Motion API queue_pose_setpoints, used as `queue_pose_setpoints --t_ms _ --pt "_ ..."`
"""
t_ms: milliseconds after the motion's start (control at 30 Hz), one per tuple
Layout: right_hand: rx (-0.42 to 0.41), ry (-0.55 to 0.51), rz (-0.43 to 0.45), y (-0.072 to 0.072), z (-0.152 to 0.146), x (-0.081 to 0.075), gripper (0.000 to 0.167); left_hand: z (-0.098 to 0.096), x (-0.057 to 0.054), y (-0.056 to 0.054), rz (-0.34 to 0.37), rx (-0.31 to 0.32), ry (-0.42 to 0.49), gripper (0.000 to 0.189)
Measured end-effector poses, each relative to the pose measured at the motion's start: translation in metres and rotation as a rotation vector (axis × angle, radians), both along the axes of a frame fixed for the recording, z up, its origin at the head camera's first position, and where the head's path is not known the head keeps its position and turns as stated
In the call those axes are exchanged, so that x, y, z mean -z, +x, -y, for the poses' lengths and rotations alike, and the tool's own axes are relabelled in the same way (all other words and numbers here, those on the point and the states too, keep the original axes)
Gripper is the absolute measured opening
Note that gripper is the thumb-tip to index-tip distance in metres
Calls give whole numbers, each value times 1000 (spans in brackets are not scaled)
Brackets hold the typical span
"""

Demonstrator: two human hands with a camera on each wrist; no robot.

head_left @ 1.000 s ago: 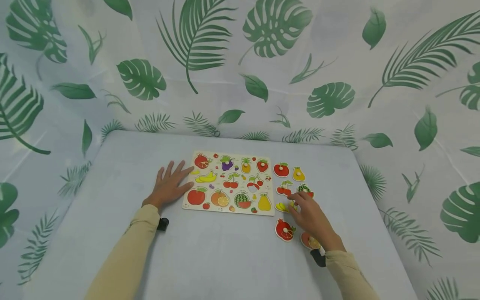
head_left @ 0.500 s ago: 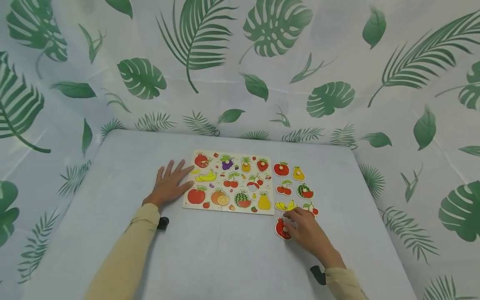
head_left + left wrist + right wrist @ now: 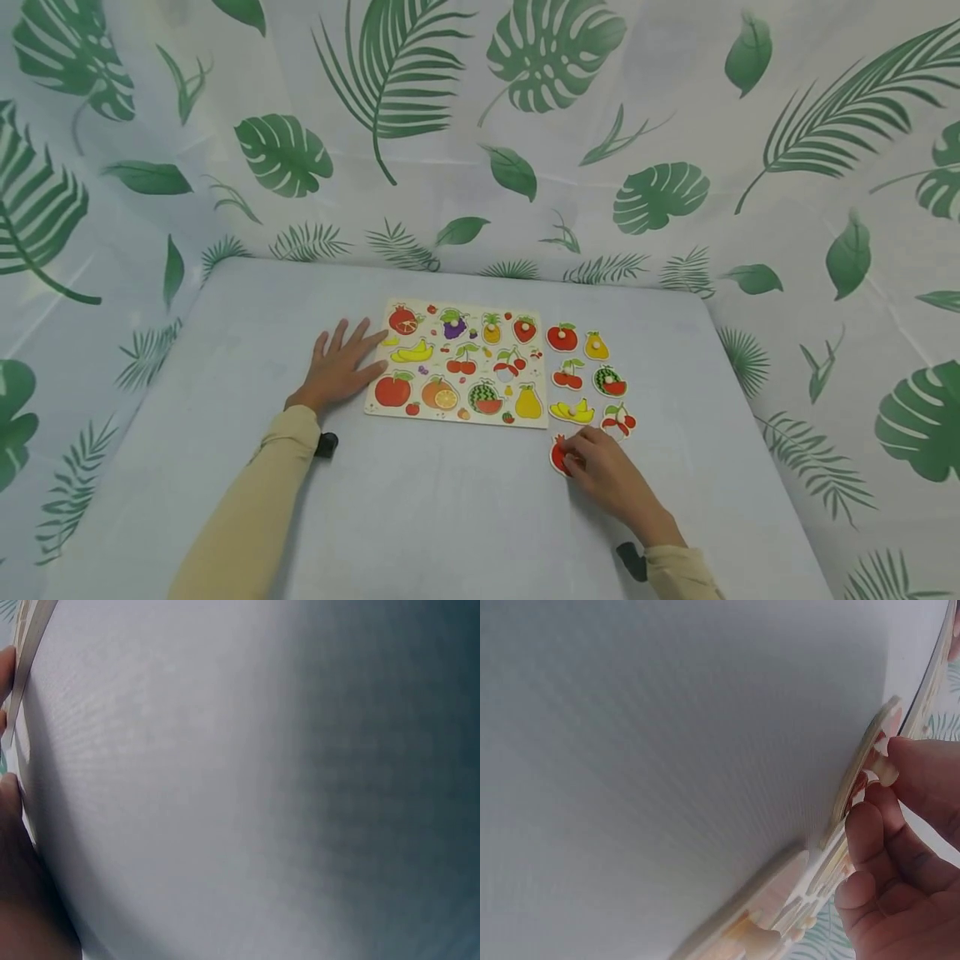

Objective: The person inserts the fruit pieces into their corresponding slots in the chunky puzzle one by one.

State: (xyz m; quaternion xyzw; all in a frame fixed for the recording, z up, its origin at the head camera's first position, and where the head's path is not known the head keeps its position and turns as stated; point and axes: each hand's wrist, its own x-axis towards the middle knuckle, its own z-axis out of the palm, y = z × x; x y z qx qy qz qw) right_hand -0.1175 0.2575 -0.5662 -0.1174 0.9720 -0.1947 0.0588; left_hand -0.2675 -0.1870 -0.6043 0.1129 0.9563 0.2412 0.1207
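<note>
My left hand [image 3: 337,367] lies spread on the table, its fingertips at the left edge of a wooden fruit puzzle board [image 3: 483,412]. Its fingers show at the left border of the left wrist view, against the board's side. The right hand [image 3: 603,467] pinches the small wooden knob [image 3: 885,769] of a red pomegranate puzzle piece [image 3: 557,457] between thumb and fingertips. That piece is partly hidden under the fingers, close to the board's lower right corner. Just above it lies a banana piece [image 3: 562,410], with a cherry piece [image 3: 618,423] to the right.
More knobbed pieces lie right of the board: an apple [image 3: 562,337], a pear [image 3: 597,347], cherries [image 3: 567,377] and a watermelon [image 3: 611,383]. Another knobbed piece [image 3: 780,889] sits low in the right wrist view. Leaf-printed cloth [image 3: 420,208] rises behind the table.
My right hand has come down from near the banana and cherry pieces to the pomegranate piece and taken its knob. The left hand stays at the board's edge.
</note>
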Motion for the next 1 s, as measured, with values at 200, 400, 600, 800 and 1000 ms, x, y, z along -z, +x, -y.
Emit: queue_pose_setpoints --t_ms 200,400,600,800,1000 --pt "0 -7 -4 1 -1 1 21 -1 -2 1 6 -10 5 73" --pt "-17 -14 -21 1 -1 3 21 0 1 1 10 -7 -6 74" --pt "-27 -16 -20 1 2 1 22 2 -3 2 1 -2 16 73" --pt "-12 10 -8 0 3 -1 22 3 -3 4 3 2 24 73" --pt "-16 11 -64 -5 2 -6 22 2 1 2 -9 2 36 73"
